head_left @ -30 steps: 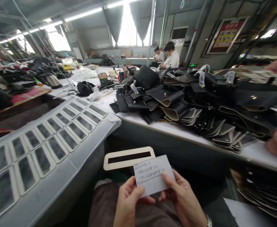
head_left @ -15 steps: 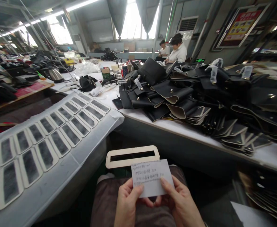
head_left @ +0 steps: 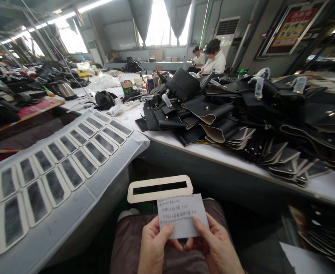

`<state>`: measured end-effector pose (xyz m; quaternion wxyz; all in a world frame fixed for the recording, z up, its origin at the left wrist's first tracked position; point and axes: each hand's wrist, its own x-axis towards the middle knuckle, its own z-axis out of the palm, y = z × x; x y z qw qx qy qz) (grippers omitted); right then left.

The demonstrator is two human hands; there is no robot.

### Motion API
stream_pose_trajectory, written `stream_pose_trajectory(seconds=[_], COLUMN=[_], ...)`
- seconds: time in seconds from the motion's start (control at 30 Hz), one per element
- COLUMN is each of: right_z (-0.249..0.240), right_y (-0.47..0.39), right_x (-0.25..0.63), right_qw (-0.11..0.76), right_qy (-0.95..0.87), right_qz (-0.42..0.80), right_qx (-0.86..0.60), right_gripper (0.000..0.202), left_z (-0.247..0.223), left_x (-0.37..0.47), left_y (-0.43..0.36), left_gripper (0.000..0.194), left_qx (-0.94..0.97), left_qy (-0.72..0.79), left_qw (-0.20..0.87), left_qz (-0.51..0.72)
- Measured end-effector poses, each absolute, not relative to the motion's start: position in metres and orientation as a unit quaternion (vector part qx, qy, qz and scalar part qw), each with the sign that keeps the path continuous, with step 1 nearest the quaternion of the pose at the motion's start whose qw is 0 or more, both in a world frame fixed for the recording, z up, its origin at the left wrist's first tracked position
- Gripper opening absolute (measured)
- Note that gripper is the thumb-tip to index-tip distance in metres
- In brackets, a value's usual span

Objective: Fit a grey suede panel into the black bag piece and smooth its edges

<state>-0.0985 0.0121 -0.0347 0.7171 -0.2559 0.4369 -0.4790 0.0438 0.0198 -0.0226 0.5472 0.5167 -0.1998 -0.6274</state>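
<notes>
Little has moved: the note sits slightly lower at 6 o'clock. Left hand and right hand both pinch it, thumbs on top, before the frame. Leather pile at 2 o'clock.

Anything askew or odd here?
The black leather pieces on the white table lie in a loose heap, some fanned to its edge. The framed pieces sit in neat rows. Both hands, left hand and right hand, pinch the handwritten card.
</notes>
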Motion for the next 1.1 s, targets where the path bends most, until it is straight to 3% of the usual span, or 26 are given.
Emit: stream_pose_trajectory(seconds=[0.33, 1.1], right_z=[-0.019, -0.037], right_y=[0.016, 0.016], right_x=[-0.088, -0.093], right_qw=[0.697, 0.722], right_qy=[0.448, 0.433], right_qz=[-0.512, -0.478], right_qx=[-0.227, -0.249], right_gripper=[0.046, 0.045], left_z=[-0.026, -0.028], left_x=[0.042, 0.042], left_y=[0.021, 0.028], left_gripper=[0.033, 0.029], left_qx=[0.519, 0.496], left_qy=[-0.19, -0.166], left_qw=[0.55, 0.559], left_qz=[-0.626, -0.644])
